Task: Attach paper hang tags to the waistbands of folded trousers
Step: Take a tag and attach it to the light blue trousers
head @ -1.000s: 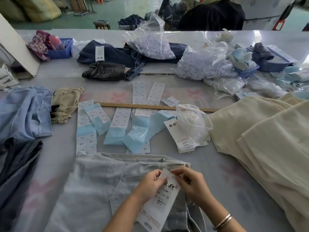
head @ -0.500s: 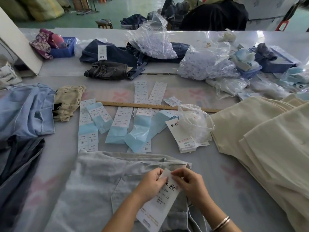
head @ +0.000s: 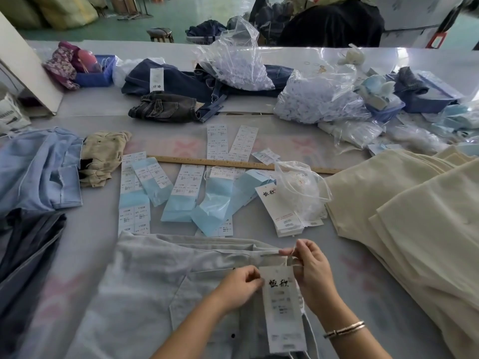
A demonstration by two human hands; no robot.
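Note:
Folded pale grey trousers [head: 155, 275] lie at the table's near edge, waistband away from me. A long white paper hang tag [head: 282, 312] with black characters lies on them, just below the waistband's right end. My left hand [head: 239, 285] pinches the tag's upper left edge. My right hand [head: 309, 268] pinches the tag's thin string at a belt loop [head: 269, 255] on the waistband. A stack of spare white hang tags [head: 281, 211] lies further back, beside a clear bag [head: 300, 190].
Blue and white size sticker strips [head: 181, 195] are spread mid-table before a wooden ruler [head: 233, 163]. Cream folded trousers [head: 404, 211] are stacked at right, blue and dark garments [head: 33, 172] at left. Plastic bags [head: 318, 97], denim and blue bins crowd the back.
The tag has shifted right and turned upright over the waistband's right end. My right hand rose to the belt loop with the string; my left hand followed along the tag's edge.

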